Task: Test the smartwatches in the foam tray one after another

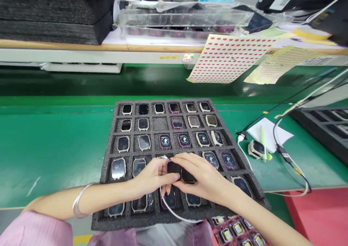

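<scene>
A smartwatch case with a dark screen and purple frame is held between both hands above a grey foam tray. My left hand grips it from the left, thumb across the lower screen, fingers curled underneath. My right hand closes on its right side, fingertips at the top edge and thumb at the lower corner. A white cable runs from beneath the left fingers down to the right; its end is hidden. Watches with pale or purple frames lie in the tray's compartments, several with lit faces, such as a purple one.
Right of the tray, a pale watch and a green pen lie by white paper and cables. A red tray of small parts sits below. Sticker sheets hang from the shelf, which holds black foam and clear plastic trays.
</scene>
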Motion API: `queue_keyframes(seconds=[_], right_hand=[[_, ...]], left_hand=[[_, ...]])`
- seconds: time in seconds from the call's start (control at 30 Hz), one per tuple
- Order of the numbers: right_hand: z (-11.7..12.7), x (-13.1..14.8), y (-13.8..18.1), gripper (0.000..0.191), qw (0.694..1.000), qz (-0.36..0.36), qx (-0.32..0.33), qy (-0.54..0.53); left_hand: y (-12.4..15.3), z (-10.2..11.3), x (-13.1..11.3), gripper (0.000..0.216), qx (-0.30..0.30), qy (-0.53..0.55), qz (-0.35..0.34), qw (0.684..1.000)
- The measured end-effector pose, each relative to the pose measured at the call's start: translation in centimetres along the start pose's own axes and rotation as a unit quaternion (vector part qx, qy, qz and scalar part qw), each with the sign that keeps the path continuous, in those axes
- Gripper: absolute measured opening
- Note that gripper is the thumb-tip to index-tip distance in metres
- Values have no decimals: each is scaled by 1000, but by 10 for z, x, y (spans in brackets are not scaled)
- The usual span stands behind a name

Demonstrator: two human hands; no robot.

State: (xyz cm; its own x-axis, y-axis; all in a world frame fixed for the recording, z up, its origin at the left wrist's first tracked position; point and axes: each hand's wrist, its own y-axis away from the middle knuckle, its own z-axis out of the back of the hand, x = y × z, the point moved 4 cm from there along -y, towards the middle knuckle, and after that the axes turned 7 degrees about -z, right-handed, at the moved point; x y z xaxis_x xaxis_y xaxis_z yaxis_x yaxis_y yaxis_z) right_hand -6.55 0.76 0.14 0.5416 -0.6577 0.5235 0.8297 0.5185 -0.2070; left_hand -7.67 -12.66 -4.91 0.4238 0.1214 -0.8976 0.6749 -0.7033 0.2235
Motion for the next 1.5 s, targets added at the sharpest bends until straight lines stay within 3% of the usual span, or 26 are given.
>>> queue_keyframes(seconds=[0.17, 0.33, 1.03, 1.23, 1.33, 1.43, 1.5], right_hand=[[-4, -5, 2, 40, 996, -11, -24, -83], [-4, -6, 4, 41, 994, -16, -4, -113], [-9, -8, 13, 42, 997, -17, 14, -70], [10, -13, 10, 36, 994, -27, -27, -103], [18, -27, 12, 33, 995, -66, -27, -68], [17, -36, 17, 32, 996, -80, 35, 22], [16, -34, 16, 36, 993, -67, 66, 67]], left_hand=[[2, 2, 2, 30, 7, 1, 2, 1000], [4, 2, 1, 30, 5, -20, 5, 1000], [3, 0, 5, 33, 12, -87, 14, 996], [6, -6, 0, 50, 29, -96, -61, 993], [18, -9, -3, 44, 43, -56, -1, 998], [38, -3, -3, 35, 29, -36, 84, 995], [51, 5, -3, 35, 2, -39, 89, 995]])
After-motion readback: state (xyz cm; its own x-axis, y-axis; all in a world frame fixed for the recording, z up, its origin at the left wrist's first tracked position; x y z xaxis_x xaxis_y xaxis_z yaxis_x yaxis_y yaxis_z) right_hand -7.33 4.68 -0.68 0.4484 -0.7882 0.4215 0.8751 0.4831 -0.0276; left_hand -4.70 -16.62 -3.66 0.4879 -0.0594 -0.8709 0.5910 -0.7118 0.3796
